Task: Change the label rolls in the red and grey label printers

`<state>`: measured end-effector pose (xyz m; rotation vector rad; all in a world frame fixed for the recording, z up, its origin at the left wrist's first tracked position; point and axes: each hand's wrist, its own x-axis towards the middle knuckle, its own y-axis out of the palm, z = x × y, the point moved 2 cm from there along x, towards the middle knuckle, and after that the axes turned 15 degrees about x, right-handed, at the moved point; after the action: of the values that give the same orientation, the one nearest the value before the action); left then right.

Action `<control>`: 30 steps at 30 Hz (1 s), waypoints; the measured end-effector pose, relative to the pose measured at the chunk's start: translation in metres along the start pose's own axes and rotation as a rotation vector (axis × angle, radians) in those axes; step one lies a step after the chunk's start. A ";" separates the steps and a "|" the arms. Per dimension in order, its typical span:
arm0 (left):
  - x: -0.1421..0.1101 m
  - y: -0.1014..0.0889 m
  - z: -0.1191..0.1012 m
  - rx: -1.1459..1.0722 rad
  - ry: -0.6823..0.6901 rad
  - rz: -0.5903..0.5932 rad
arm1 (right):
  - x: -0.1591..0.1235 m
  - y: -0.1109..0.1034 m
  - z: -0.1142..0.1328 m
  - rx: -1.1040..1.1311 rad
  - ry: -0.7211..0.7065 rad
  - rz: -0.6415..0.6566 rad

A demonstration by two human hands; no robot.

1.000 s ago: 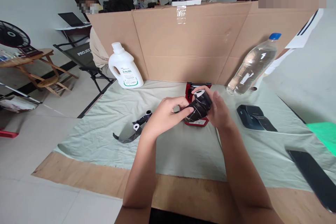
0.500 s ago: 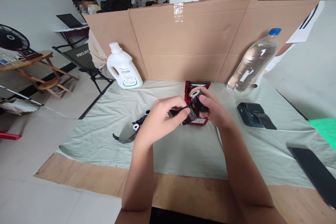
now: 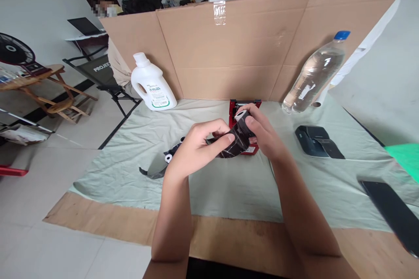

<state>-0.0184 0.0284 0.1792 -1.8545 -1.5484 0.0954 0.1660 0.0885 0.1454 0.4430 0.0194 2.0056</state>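
Note:
Both hands meet over the middle of the cloth-covered table. My right hand (image 3: 263,133) grips a black ribbon roll (image 3: 242,123) with a white core. My left hand (image 3: 196,150) pinches the loose black film end (image 3: 231,146) pulled out from that roll. Right behind the hands stands a small red label printer (image 3: 238,105), partly hidden. A second black ribbon with two white cores (image 3: 168,160) lies on the cloth to the left of my left hand.
A white detergent jug (image 3: 151,83) and a clear water bottle (image 3: 313,75) stand against the cardboard screen (image 3: 229,52). A black device (image 3: 317,140) and a dark phone (image 3: 393,213) lie at right. A person sits behind the screen at left.
The roll was wrapped up between both hands; now a strip of black film is drawn out leftward by my left hand. The view has shifted slightly.

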 end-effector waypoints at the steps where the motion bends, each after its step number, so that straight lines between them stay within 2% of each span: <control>1: 0.000 0.001 -0.001 -0.017 0.005 0.005 | -0.001 0.001 0.001 -0.049 -0.015 -0.007; 4: -0.001 0.002 -0.004 -0.029 0.022 0.026 | -0.001 0.004 0.001 -0.037 -0.002 0.007; 7: 0.000 0.003 -0.001 0.001 0.016 0.040 | 0.000 0.004 -0.002 0.148 0.065 0.035; 10: 0.003 0.002 0.006 0.041 -0.013 0.005 | -0.001 0.003 0.000 0.268 0.117 0.050; 13: 0.006 0.002 0.013 0.060 -0.029 -0.030 | -0.004 0.004 0.005 0.336 0.143 0.085; 18: 0.009 0.006 0.019 0.026 -0.029 -0.015 | -0.006 0.008 0.006 0.368 0.160 0.108; 21: 0.009 0.006 0.021 0.032 -0.037 -0.018 | -0.005 0.006 0.004 0.265 0.130 0.056; 27: 0.010 0.003 0.025 0.108 -0.050 -0.058 | -0.001 0.001 0.006 -0.252 -0.171 -0.073; 30: 0.012 0.006 0.028 0.155 -0.056 -0.047 | 0.001 0.001 0.001 -0.418 -0.210 -0.084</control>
<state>-0.0236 0.0524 0.1593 -1.7067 -1.5755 0.2402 0.1653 0.0888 0.1463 0.3718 -0.4941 1.8094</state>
